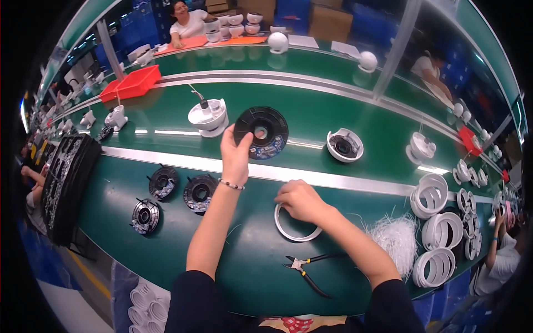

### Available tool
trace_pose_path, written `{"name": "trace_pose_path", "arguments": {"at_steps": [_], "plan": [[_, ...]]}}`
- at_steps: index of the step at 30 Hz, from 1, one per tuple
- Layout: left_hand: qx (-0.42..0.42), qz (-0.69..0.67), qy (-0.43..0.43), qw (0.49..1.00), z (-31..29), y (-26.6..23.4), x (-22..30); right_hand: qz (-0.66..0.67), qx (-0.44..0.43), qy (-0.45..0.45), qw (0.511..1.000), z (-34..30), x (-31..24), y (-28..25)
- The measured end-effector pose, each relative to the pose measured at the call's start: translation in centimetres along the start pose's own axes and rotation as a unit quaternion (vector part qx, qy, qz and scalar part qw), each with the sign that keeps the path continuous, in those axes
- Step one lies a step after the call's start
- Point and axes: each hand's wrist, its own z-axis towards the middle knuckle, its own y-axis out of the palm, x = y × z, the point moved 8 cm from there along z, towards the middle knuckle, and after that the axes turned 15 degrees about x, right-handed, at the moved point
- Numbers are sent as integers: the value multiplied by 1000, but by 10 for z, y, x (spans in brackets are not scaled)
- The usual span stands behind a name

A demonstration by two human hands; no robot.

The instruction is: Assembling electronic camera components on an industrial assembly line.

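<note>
My left hand is closed on the edge of a black round disc, holding it up over the pale rail. A hole shows in the disc's middle, and a blue circuit board lines its lower edge. My right hand is over the far side of a white ring at the bench. Its fingers are bent together at the ring's rim; what they pinch is hidden. Nearer me lie pliers with black and yellow handles, their jaws to the left.
Several black discs with boards lie left of my left forearm. On the right are a heap of white strips and stacked white rings. White housings stand beyond the rail. A red tray sits far left.
</note>
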Motion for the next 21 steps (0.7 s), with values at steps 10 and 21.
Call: {"name": "trace_pose_path", "arguments": {"at_steps": [10,21], "plan": [[-22,-12,-30,999,-1,6,8,-72,-98,226,966,-46,3,-22],[-27,8,-46,999,-13,3,-2,-5,-286,135,948,-43,-4,-14]]}}
